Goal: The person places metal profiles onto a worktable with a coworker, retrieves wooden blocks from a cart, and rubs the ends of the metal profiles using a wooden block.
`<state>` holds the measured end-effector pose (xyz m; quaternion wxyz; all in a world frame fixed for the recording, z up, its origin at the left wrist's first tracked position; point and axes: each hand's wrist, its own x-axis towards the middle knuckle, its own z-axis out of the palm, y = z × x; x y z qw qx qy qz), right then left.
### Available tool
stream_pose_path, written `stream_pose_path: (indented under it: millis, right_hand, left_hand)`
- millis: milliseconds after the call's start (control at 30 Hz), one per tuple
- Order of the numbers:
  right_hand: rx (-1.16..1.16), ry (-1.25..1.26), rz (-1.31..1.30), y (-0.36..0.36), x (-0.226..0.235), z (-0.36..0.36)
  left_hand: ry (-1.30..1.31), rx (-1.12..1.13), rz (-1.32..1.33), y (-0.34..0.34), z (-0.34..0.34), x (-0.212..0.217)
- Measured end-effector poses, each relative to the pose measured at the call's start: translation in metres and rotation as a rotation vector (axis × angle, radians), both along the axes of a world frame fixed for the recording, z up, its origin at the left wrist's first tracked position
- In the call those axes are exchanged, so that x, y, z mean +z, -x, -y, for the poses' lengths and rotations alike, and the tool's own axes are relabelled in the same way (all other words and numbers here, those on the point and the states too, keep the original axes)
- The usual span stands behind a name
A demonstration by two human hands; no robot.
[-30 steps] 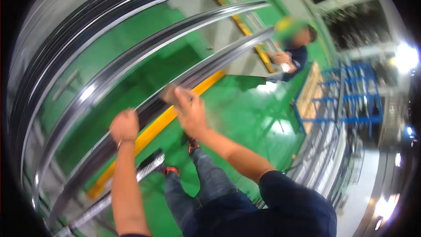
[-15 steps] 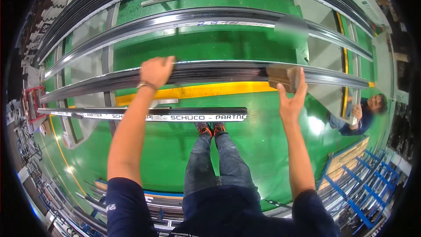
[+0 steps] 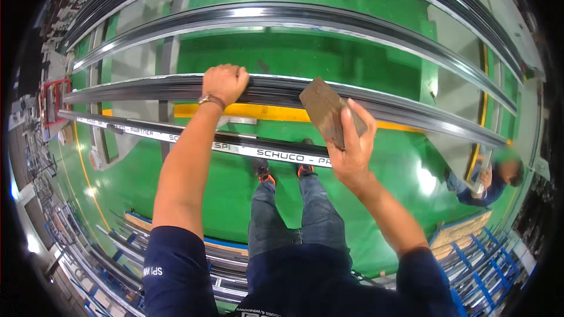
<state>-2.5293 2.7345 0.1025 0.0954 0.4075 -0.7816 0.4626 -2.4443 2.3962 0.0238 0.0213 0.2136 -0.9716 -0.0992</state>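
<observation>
A bundle of long dark metal profiles [image 3: 276, 89] lies across the view in front of me. My left hand [image 3: 226, 84] is closed over it, left of the middle, with the fingertips hidden behind it. In my right hand [image 3: 352, 144] is a brown block [image 3: 326, 108], wood-like in look, gripped between thumb and fingers and tilted up to the left. The block overlaps the near edge of the bundle in view; whether they touch I cannot tell. Nearer to me runs a shorter dark profile [image 3: 276, 142] with printed white film along its side, its right end behind my right hand.
Further long profiles [image 3: 247, 14] lie parallel beyond, across grey supports [image 3: 168, 61]. At the right, another person [image 3: 490, 185] is low down by a support end. Blue racks [image 3: 479, 258] with metal lengths stand at lower right, more stock at lower left. The floor [image 3: 399, 199] is green.
My right hand has brought the block left and turned it to a tilt. My left hand stays on the bundle. My feet have moved apart, and the whole view has shifted.
</observation>
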Motion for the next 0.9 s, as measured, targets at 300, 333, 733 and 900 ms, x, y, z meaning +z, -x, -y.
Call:
stream_pose_path:
  millis: [300,333,733,900]
  right_hand:
    - [-0.099,-0.321,0.041,-0.034,-0.027,0.063]
    - [-0.099,-0.316,0.032,-0.04,-0.028,0.074]
    - [-0.282,-0.033,-0.005,-0.162,-0.001,0.218]
    - [-0.204,-0.236,-0.048,-0.186,-0.035,0.28]
  left_hand:
    - [-0.101,0.007,0.037,0.0,0.002,0.002]
    - [-0.126,-0.014,0.039,-0.01,0.006,-0.001]
    - [0.116,0.042,-0.039,-0.208,0.326,-0.008]
    - [0.102,0.08,-0.098,-0.211,0.33,-0.016]
